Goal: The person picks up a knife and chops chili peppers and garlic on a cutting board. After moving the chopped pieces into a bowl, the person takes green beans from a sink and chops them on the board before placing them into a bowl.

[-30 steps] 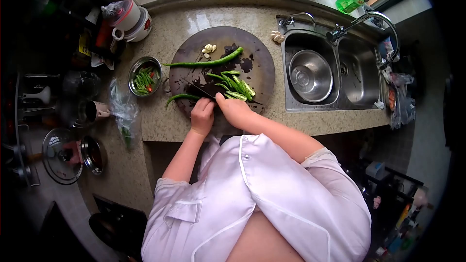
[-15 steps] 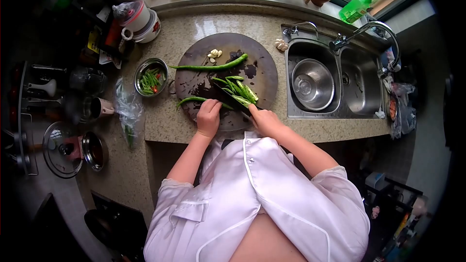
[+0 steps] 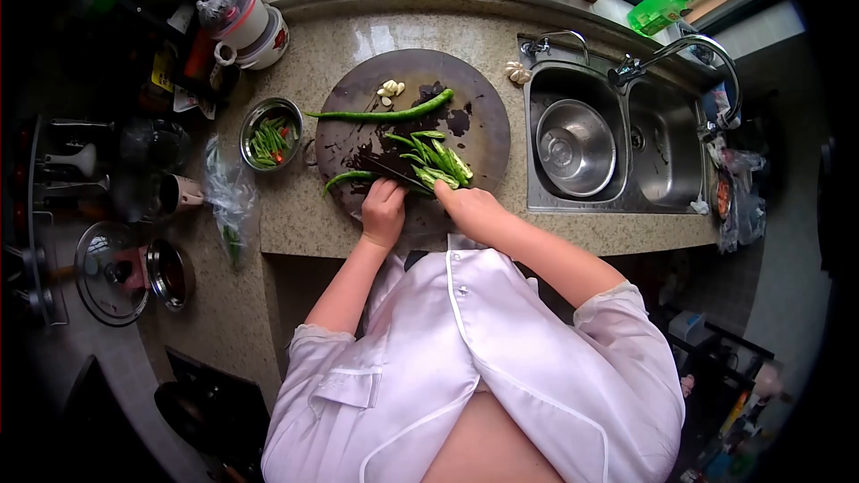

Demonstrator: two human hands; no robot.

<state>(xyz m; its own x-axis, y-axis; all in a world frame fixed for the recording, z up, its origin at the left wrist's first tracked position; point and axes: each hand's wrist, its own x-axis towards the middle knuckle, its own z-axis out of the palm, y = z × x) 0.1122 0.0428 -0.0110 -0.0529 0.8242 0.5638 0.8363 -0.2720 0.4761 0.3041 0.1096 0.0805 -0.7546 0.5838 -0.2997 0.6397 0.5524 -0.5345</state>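
Note:
On the round dark chopping board (image 3: 488,125), my left hand (image 3: 383,213) has its fingers curled over a long green chili pepper (image 3: 347,179), pressing it down. The pepper's left end curves out past my fingers. My right hand (image 3: 474,215) grips a kitchen knife (image 3: 394,170), its dark blade slanting to the upper left, right by my left fingertips. Its handle is hidden in my fist. Slanted cut pepper pieces (image 3: 440,157) lie just beyond the blade. Farther back rest a whole green chili pepper (image 3: 389,114) and several peeled garlic cloves (image 3: 391,89).
Left of the board stands a metal bowl (image 3: 298,139) with green and red pepper pieces, beside a plastic bag (image 3: 228,192). To the right, a double sink (image 3: 667,201) holds a steel basin (image 3: 577,156). A garlic bulb (image 3: 517,72) sits near its corner.
My right hand has shifted left with the knife, bringing the blade closer to my left fingers. My left hand stays on the pepper. The whole view has shifted slightly.

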